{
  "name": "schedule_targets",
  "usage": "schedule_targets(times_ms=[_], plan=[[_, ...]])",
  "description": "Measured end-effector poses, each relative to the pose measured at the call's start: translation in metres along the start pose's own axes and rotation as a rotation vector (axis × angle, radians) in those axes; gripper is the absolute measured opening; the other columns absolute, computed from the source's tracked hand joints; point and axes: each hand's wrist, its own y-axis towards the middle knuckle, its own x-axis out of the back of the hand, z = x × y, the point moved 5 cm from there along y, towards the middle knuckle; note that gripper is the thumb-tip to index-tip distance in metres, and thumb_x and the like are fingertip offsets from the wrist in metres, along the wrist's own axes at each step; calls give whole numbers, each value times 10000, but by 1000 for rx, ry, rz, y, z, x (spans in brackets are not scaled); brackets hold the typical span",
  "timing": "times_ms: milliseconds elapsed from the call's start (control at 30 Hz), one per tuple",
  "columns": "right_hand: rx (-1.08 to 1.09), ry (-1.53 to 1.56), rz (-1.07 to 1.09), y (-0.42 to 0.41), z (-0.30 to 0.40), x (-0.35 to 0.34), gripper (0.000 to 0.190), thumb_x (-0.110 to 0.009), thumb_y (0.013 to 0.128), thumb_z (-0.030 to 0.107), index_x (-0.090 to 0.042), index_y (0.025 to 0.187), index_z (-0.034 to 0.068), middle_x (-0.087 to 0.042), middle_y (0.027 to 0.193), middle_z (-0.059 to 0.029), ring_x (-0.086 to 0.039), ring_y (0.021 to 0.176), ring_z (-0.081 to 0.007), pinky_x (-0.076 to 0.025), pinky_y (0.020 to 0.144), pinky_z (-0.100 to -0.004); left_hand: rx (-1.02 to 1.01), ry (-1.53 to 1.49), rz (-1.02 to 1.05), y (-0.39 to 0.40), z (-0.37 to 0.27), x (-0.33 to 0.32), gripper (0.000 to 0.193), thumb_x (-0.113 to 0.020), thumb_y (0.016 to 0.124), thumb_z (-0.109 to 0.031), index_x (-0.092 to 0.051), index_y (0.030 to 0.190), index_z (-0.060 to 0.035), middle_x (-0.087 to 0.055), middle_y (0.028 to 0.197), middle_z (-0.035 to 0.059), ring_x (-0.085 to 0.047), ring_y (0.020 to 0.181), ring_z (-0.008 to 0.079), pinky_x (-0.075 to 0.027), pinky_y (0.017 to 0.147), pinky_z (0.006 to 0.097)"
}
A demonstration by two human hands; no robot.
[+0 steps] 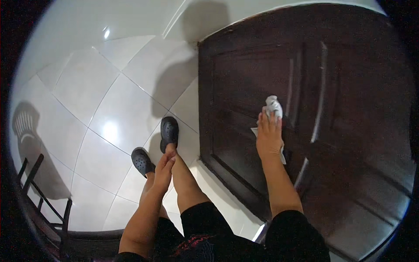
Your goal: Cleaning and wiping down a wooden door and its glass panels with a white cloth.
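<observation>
My right hand (269,136) lies flat with its fingers stretched over a white cloth (274,106), pressing it against a dark brown panelled wooden door (242,75). The cloth is bunched up beyond the fingertips, and thin edges of it stick out on both sides of the palm. Most of the cloth is hidden under the hand. My left hand (164,170) hangs loosely in front of my legs, away from the door, and nothing shows in it.
Glossy pale floor tiles (114,95) lie under my feet, which wear dark perforated clogs (169,132). At the lower left stands a dark-framed piece of furniture (67,213), perhaps a chair. A white wall (140,16) meets the door's far edge.
</observation>
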Motion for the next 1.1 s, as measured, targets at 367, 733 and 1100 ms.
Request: schedule_targets(times_ms=[367,733,1100], plan=[[407,-34,159,143,209,-163,481,-389,913,235,-391,1342,20,-223,1470,-124,-180,1358,-306,-108,1114,-468,103,-53,-115,78,65,44,377,-511,890,-168,-492,1234,-17,-553,1182,83,-485,1072,171,-339,944,283],[545,48,134,191,187,-155,359,-507,853,153,-567,1187,35,-445,1314,-30,-252,1330,-245,-145,1121,-448,108,-75,-30,79,53,-23,337,-483,910,-139,-497,1213,8,-547,1187,106,-466,1143,195,-311,1003,299],[46,41,-241,113,-46,49,366,-550,800,89,-585,1161,44,-467,1277,-36,-326,1293,-262,-238,1096,-446,-7,-113,119,16,2,-52,364,-477,906,-151,-479,1231,14,-541,1204,135,-476,1146,218,-321,1002,313]])
